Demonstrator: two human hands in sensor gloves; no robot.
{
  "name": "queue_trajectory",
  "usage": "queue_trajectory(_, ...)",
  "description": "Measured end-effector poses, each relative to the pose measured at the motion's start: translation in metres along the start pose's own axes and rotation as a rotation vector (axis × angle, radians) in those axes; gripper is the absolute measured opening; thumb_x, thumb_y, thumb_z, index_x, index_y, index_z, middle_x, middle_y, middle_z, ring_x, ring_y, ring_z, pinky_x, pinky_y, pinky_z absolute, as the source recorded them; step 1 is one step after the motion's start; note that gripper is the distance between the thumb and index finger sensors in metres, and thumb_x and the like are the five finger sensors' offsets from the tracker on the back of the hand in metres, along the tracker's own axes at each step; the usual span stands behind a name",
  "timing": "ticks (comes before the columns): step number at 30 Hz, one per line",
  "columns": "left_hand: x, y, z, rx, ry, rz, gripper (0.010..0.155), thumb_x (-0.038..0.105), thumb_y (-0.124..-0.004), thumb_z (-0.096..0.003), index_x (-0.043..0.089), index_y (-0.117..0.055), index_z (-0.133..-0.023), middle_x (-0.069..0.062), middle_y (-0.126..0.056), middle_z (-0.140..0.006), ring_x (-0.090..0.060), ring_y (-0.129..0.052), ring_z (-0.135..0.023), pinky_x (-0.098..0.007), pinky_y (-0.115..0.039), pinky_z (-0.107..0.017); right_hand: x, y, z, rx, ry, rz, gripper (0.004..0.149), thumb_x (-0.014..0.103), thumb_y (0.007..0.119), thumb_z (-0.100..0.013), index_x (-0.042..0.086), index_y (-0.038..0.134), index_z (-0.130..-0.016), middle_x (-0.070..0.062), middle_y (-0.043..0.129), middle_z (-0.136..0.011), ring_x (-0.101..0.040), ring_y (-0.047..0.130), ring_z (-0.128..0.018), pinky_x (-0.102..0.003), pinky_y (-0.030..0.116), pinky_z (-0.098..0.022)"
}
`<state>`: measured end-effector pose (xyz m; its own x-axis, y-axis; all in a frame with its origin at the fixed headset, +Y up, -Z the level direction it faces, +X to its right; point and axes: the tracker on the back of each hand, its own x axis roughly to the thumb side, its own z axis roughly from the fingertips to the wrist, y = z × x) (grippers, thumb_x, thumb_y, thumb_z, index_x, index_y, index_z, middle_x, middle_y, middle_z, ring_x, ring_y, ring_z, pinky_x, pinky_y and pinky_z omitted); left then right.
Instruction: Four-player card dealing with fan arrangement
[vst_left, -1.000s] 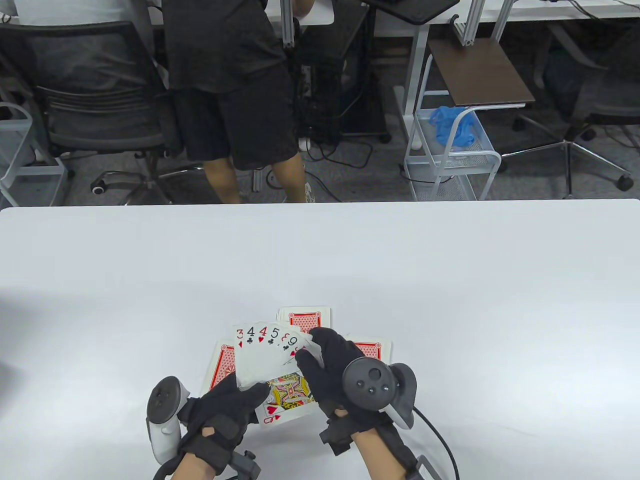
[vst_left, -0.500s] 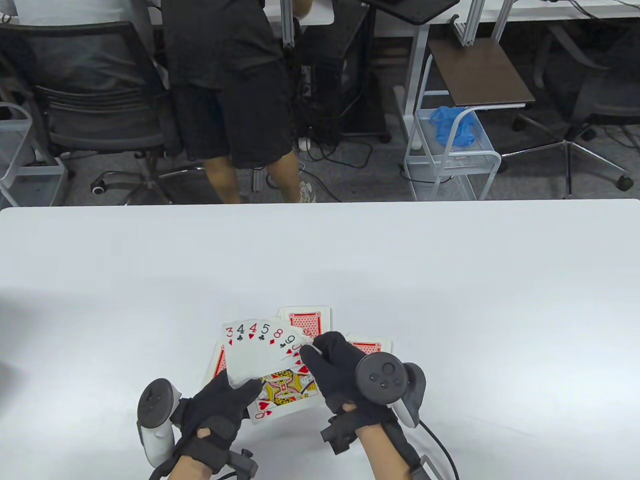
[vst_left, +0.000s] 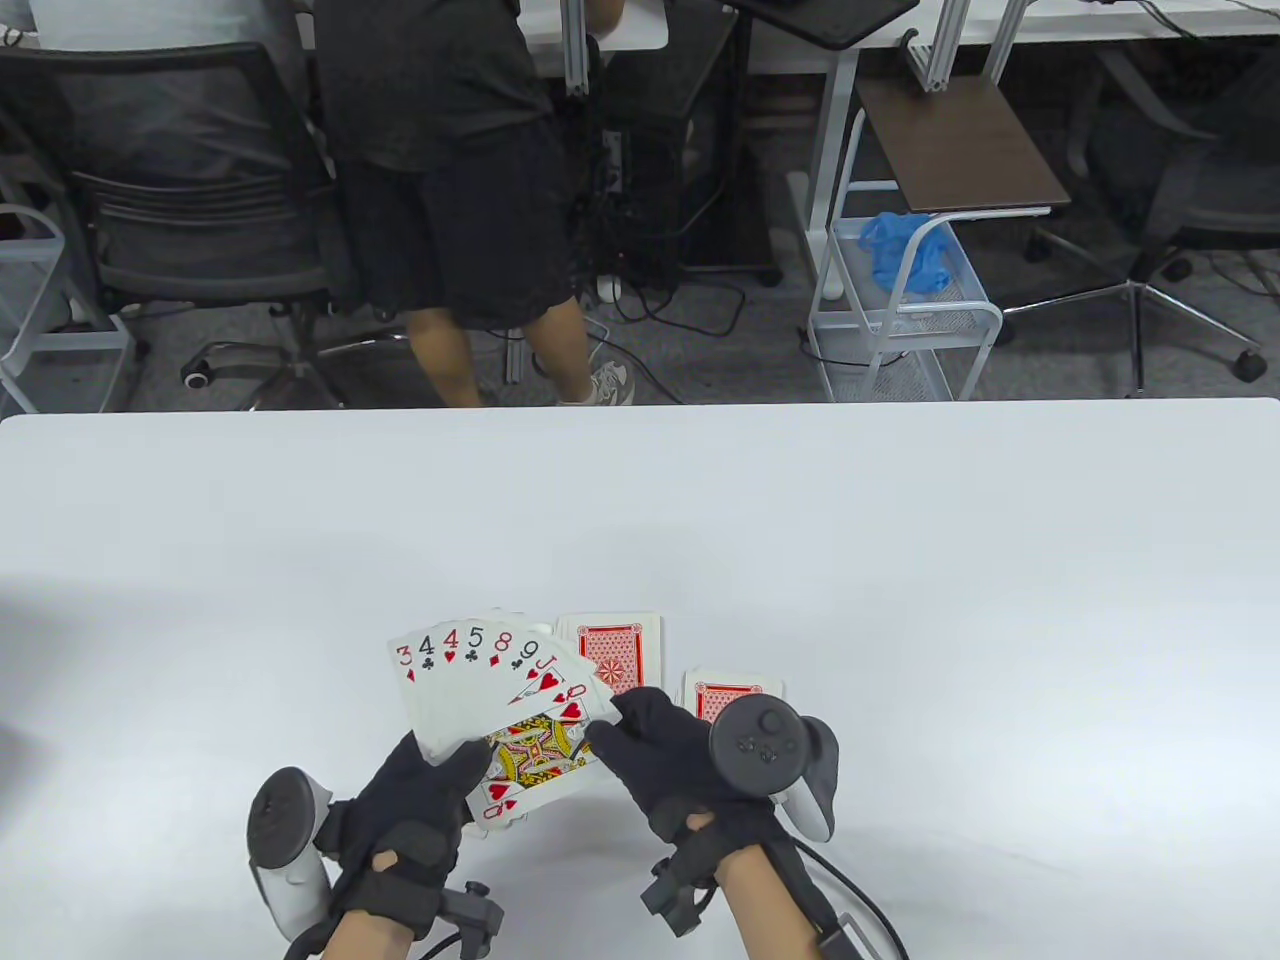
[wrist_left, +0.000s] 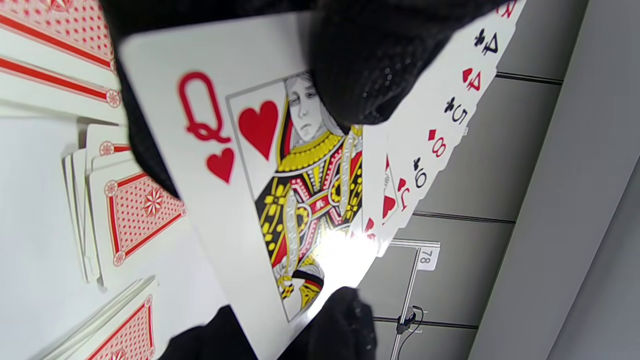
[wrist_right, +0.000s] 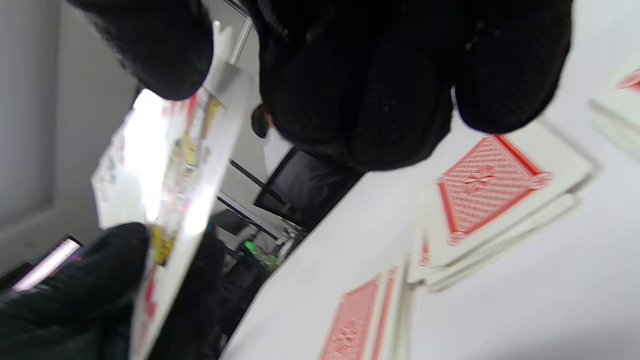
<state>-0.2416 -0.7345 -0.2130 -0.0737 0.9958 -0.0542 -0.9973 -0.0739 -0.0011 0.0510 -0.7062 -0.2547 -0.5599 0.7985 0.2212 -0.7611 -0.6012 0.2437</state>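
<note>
So the fan (vst_left: 490, 690) is up off the table (vst_left: 900, 560), face-up toward the person, pinned at its lower corner by the left hand (vst_left: 420, 800), thumb curled over the front. It splays up and to the right from that pivot, so the long axis of the spread runs left to right, and the free end sits right at the right hand (vst_left: 660, 750). That hand is the nearer one for any more spreading: its fingertips (vst_left: 605, 738) pinch the outer edge of the queen of hearts (vst_left: 530, 760), I think, though the right wrist view is too blurry to be sure how firm that grip is.

Readable indices along the top: 3, 4, 4, 5, 8, 9, J, Q. Left wrist view shows the Q plainly.

Face-down red-backed piles lie on the table just behind the fan: one pile (vst_left: 615, 645) dead ahead, another (vst_left: 715, 690) beside the right hand. There's also a small tag reading "78" (wrist_left: 425, 257) in the left wrist view.
</note>
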Motion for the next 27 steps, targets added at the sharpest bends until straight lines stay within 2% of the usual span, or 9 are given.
queue_trajectory(3,0.000,0.004,0.001,0.040,-0.007,-0.022,0.044,0.033,-0.088,-0.0478,0.021,-0.086,-0.090,-0.003,-0.108,-0.080,-0.027,-0.120,-0.062,-0.036,-0.106,-0.041,0.002,0.007,-0.002,0.096,-0.018,0.005,0.051,0.042,0.078,-0.058,0.002,0.088,-0.088,-0.009,0.104,-0.063,-0.034,0.104,-0.052,-0.063,0.081,-0.047)
queue_trajectory(5,0.002,0.007,0.002,0.079,-0.023,-0.087,0.044,0.033,-0.088,-0.0481,0.021,-0.086,-0.090,-0.004,-0.108,-0.081,-0.027,-0.119,-0.063,-0.036,-0.106,-0.042,0.009,0.010,0.000,0.029,-0.057,0.001,0.043,0.035,0.080,-0.057,0.004,0.092,-0.085,-0.008,0.106,-0.059,-0.034,0.105,-0.050,-0.063,0.082,-0.046)
queue_trajectory(9,0.007,0.010,0.002,0.123,-0.070,-0.233,0.043,0.034,-0.088,-0.0479,0.021,-0.086,-0.089,-0.003,-0.109,-0.079,-0.026,-0.120,-0.063,-0.036,-0.106,-0.042,0.026,0.010,0.004,-0.037,-0.121,0.134,0.041,0.035,0.081,-0.057,0.006,0.093,-0.083,-0.006,0.106,-0.058,-0.032,0.105,-0.050,-0.062,0.082,-0.047)
queue_trajectory(16,0.006,0.005,0.003,0.066,-0.063,-0.156,0.043,0.034,-0.088,-0.0474,0.021,-0.087,-0.089,-0.004,-0.109,-0.078,-0.027,-0.120,-0.061,-0.037,-0.106,-0.041,0.025,0.005,0.008,-0.176,-0.076,0.185,0.041,0.036,0.081,-0.057,0.005,0.093,-0.081,-0.005,0.106,-0.055,-0.031,0.105,-0.048,-0.061,0.083,-0.046)
queue_trajectory(20,0.004,-0.001,0.004,0.029,-0.052,-0.063,0.043,0.033,-0.088,-0.0477,0.021,-0.087,-0.089,-0.004,-0.108,-0.079,-0.028,-0.120,-0.061,-0.036,-0.106,-0.041,0.018,0.003,0.009,-0.255,-0.019,0.223,0.043,0.045,0.081,-0.056,0.008,0.095,-0.074,-0.004,0.104,-0.048,-0.032,0.104,-0.043,-0.063,0.082,-0.043)
queue_trajectory(22,0.005,-0.001,0.004,0.037,-0.056,-0.095,0.043,0.033,-0.089,-0.0473,0.021,-0.087,-0.089,-0.004,-0.109,-0.078,-0.028,-0.120,-0.060,-0.037,-0.106,-0.040,0.020,-0.007,0.009,-0.122,0.053,0.334,0.052,0.051,0.078,-0.058,0.008,0.087,-0.085,-0.008,0.099,-0.062,-0.038,0.100,-0.056,-0.065,0.078,-0.049)
queue_trajectory(23,0.005,-0.001,0.004,0.035,-0.061,-0.117,0.043,0.033,-0.088,-0.0472,0.021,-0.087,-0.089,-0.004,-0.108,-0.079,-0.027,-0.120,-0.059,-0.036,-0.107,-0.040,0.022,-0.013,0.011,-0.121,0.045,0.349,0.055,0.054,0.074,-0.060,0.009,0.082,-0.091,-0.008,0.096,-0.069,-0.038,0.098,-0.061,-0.064,0.078,-0.051)
queue_trajectory(25,0.005,-0.003,0.003,0.020,-0.055,-0.102,0.043,0.033,-0.089,-0.0471,0.021,-0.087,-0.089,-0.004,-0.109,-0.078,-0.027,-0.120,-0.059,-0.036,-0.106,-0.039,0.027,-0.021,0.014,-0.289,-0.022,0.257,0.060,0.054,0.074,-0.059,0.005,0.083,-0.093,-0.013,0.097,-0.072,-0.042,0.098,-0.061,-0.066,0.077,-0.050)
queue_trajectory(27,0.005,-0.006,0.002,-0.013,-0.057,-0.103,0.043,0.033,-0.089,-0.0470,0.021,-0.088,-0.088,-0.004,-0.109,-0.078,-0.028,-0.120,-0.059,-0.036,-0.106,-0.039,0.032,-0.025,0.015,-0.319,-0.038,0.273,0.067,0.057,0.075,-0.057,0.003,0.083,-0.095,-0.017,0.097,-0.076,-0.044,0.098,-0.061,-0.067,0.077,-0.049)
